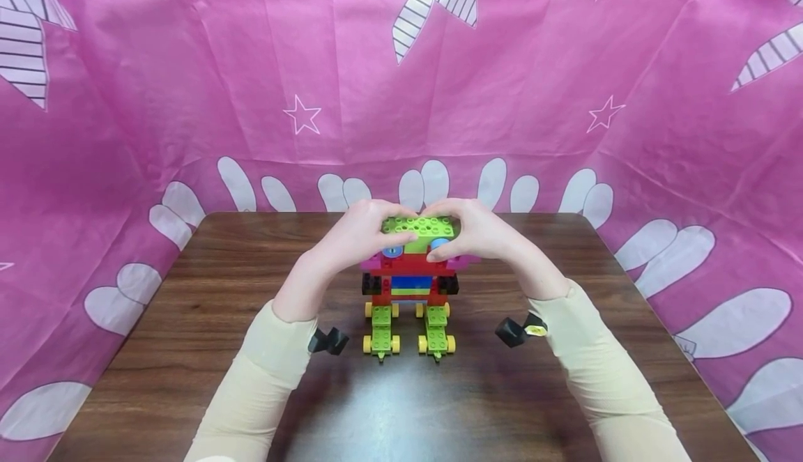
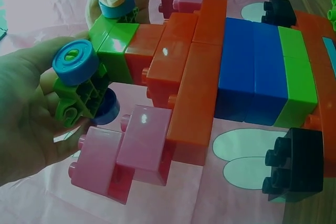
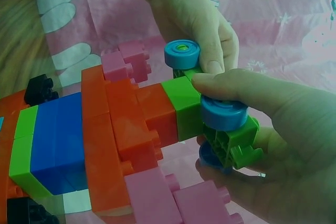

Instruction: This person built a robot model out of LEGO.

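Observation:
A figure of toy building bricks stands upright on the table. Its head is a green wheeled brick base [image 1: 426, 228] with blue wheels [image 2: 76, 62], lying crosswise on green bricks [image 3: 181, 106]. My left hand [image 1: 354, 233] grips the left end of this base, thumb in front and fingers behind. On the other end my right hand [image 1: 482, 231] does the same, thumb by a blue wheel [image 3: 224, 114]. The fingertips of both hands meet over the top in the head view. Beneath are red bricks [image 2: 197, 103], pink arm bricks [image 2: 143, 142] and blue bricks [image 2: 252, 69].
Two green wheeled bases [image 1: 381, 319] with yellow wheels form the figure's feet on the brown wooden table [image 1: 251, 295]. Black bricks [image 2: 296, 163] jut out at its sides. A pink printed cloth [image 1: 376, 99] hangs around the table's back and sides.

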Available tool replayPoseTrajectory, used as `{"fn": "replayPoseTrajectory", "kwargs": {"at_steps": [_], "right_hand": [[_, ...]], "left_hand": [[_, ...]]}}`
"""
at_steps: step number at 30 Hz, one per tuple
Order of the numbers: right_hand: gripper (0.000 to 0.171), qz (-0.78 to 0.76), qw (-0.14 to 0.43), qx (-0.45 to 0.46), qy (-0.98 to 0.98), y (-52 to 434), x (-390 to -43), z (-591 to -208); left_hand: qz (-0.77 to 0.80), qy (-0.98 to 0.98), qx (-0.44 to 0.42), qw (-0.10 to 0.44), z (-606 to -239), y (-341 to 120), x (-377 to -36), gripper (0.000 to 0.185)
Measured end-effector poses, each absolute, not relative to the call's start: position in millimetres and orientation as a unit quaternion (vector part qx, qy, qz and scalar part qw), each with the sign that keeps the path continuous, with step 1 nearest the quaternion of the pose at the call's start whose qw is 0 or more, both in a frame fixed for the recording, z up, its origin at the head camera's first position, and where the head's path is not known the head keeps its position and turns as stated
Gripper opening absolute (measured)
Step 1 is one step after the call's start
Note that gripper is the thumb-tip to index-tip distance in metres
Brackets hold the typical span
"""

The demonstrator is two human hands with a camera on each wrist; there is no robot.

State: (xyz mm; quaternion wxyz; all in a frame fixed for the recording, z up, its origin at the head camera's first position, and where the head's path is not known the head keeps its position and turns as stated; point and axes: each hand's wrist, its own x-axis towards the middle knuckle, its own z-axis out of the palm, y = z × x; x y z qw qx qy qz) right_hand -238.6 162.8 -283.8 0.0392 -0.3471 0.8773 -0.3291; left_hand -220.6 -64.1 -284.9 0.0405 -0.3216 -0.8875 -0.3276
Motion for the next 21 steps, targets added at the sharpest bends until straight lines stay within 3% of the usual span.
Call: {"fn": "replayPoseTrajectory", "kwargs": {"at_steps": [13, 21], "right_hand": [[0.05, -0.325, 0.04, -0.359, 0.874, 163.8, -237.5, -282.7], [0.065, -0.35, 0.062, -0.36, 0.862, 166.7, -233.0, -281.7]], "left_hand": [[-0.313, -0.886, -0.34, 0.04, -283.0, -65.3, -220.1, 0.035], [-0.305, -0.885, -0.347, 0.053, -282.6, -67.6, -218.5, 0.043]]}}
